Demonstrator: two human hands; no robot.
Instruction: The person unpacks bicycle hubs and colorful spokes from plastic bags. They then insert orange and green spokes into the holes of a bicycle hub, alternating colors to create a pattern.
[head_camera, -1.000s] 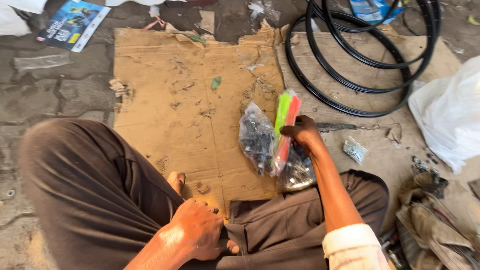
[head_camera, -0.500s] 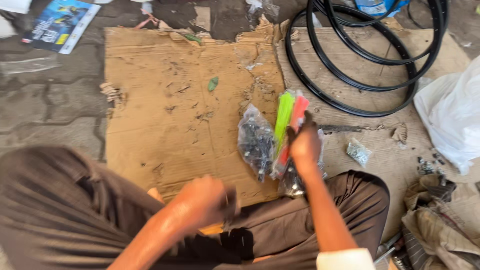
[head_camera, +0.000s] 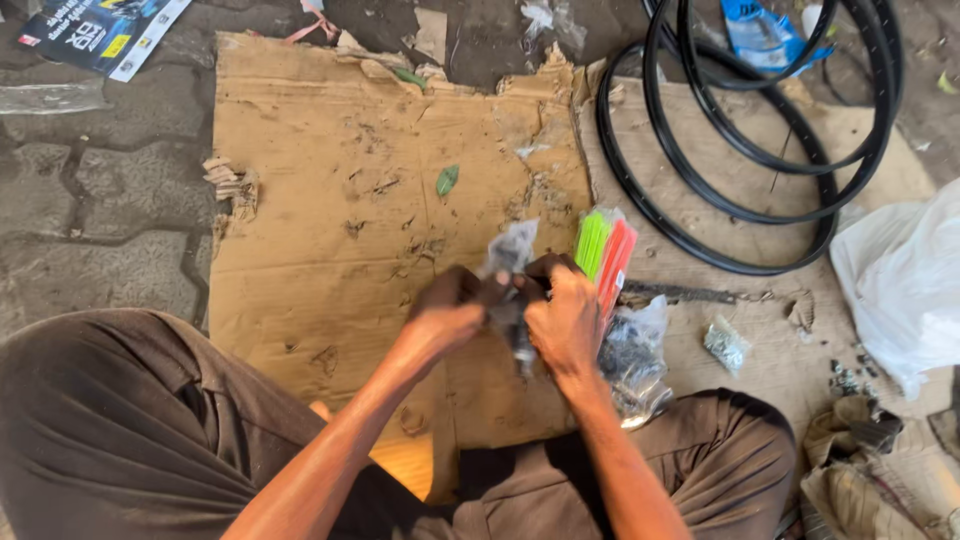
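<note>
Both hands meet over the cardboard (head_camera: 340, 230): left hand (head_camera: 450, 310) and right hand (head_camera: 565, 315) pinching a small clear bag (head_camera: 510, 250) of dark parts between them. Bag apparently unopened; contents inside. Green and red packets (head_camera: 605, 250) untouched beside.

Both hands blur around the clear plastic bag (head_camera: 510, 258) by the cardboard sheet (head_camera: 350, 250) — contents unreadable; black wheel rims (head_camera: 760, 150) beyond it run off the top edge.
</note>
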